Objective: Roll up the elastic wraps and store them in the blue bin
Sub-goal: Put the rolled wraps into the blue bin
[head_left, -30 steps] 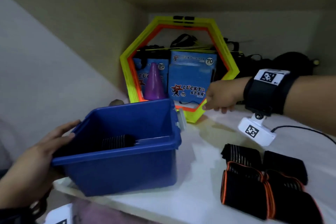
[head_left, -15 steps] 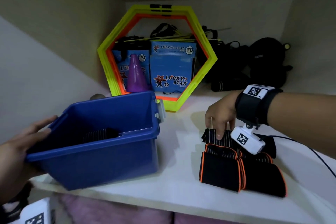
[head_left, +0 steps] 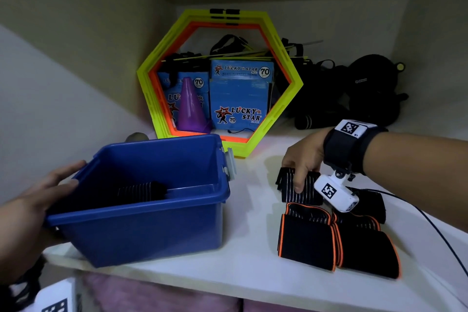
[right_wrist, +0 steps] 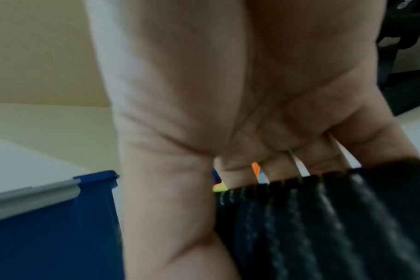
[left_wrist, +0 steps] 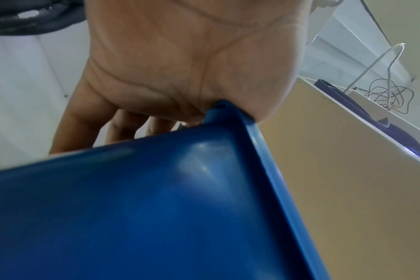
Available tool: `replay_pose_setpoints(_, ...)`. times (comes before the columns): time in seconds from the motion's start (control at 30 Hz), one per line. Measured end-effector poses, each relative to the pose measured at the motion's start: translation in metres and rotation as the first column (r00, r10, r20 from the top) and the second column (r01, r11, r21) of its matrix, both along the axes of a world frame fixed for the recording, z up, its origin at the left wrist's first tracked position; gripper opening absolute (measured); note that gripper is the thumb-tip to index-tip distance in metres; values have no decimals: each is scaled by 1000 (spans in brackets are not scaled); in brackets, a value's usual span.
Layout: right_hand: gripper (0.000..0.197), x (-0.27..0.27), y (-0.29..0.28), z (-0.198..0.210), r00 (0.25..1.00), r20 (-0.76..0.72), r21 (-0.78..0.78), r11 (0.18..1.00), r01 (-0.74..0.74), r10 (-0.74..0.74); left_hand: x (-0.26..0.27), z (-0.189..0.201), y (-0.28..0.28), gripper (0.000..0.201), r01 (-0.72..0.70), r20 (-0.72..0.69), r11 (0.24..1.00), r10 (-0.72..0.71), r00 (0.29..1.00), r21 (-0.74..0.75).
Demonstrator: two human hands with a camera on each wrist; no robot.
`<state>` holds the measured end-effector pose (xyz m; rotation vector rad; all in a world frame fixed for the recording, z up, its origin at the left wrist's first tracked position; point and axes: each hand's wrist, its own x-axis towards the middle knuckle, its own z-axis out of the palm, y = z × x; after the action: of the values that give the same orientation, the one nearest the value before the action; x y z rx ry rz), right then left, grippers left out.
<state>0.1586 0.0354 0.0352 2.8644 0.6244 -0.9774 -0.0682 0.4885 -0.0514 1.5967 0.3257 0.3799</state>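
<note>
The blue bin (head_left: pixel 162 200) stands at the left of the white shelf, with one rolled black wrap (head_left: pixel 141 191) lying inside. My left hand (head_left: pixel 38 205) holds the bin's left rim; the left wrist view shows my palm (left_wrist: pixel 180 66) against the bin's corner (left_wrist: pixel 156 208). To the right, my right hand (head_left: pixel 301 164) pinches a black striped wrap (head_left: pixel 310 191), thumb in front and fingers behind. The right wrist view shows that wrap (right_wrist: pixel 312 227) under my fingers. Two orange-edged wraps (head_left: pixel 306 243) (head_left: pixel 369 251) lie in front of it, and another black one (head_left: pixel 372 206) beside it.
At the back stand yellow and orange hexagon rings (head_left: pixel 152 104), a purple cone (head_left: pixel 191 106), blue boxes (head_left: pixel 240 94) and black bags (head_left: pixel 367 91). A black cable (head_left: pixel 443 235) runs along the right. The shelf's front edge (head_left: pixel 253 284) is close, with a wall on the left.
My right hand came down from near the hexagon rings onto the wraps and now pinches the striped one. My left hand stays on the bin.
</note>
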Motion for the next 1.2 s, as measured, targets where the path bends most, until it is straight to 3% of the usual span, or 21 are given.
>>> replay_pose_setpoints(0.1, 36, 3, 6, 18, 999, 12, 101, 994, 38, -39, -6, 33, -44, 36, 21, 36, 1000, -21, 999, 0)
replay_pose_setpoints(0.33, 35, -2, 50, 104, 997, 69, 375, 925, -54, 30, 5, 34, -45, 37, -35, -37, 999, 33, 999, -34)
replay_pose_setpoints(0.43, 40, -16, 86, 132, 992, 64, 474, 871, -130, 113, 4, 35, -49, 37, -31, -27, 999, 30, 999, -23)
replay_pose_setpoints(0.53, 40, -33, 130, 142, 973, 57, 475, 851, -225, 225, 1, 38, -55, 36, -43, -38, 999, 42, 998, -18)
replay_pose_setpoints(0.7, 42, -52, 209, 119, 919, 70, 181, 901, -394, 388, -1, 40, -58, 37, -79, -45, 997, 78, 996, -12)
replay_pose_setpoints(0.8, 28, -56, 246, 96, 882, 127, -51, 891, -451, 454, -2, 43, -60, 38, -74, -53, 997, 73, 996, -21)
replay_pose_setpoints(0.87, 29, -58, 264, 83, 821, 154, -254, 825, -505, 550, -1, 46, -62, 39, -70, -49, 997, 69, 996, -22)
replay_pose_setpoints(0.97, 37, -64, 280, 67, 674, 180, -521, 650, -553, 717, 0, 49, -63, 39, -66, -48, 997, 64, 997, -48)
replay_pose_setpoints(1.2, 33, -55, 294, 31, 630, 33, -593, 523, -612, 776, -4, 49, -65, 38, -65, -9, 994, 64, 998, -89)
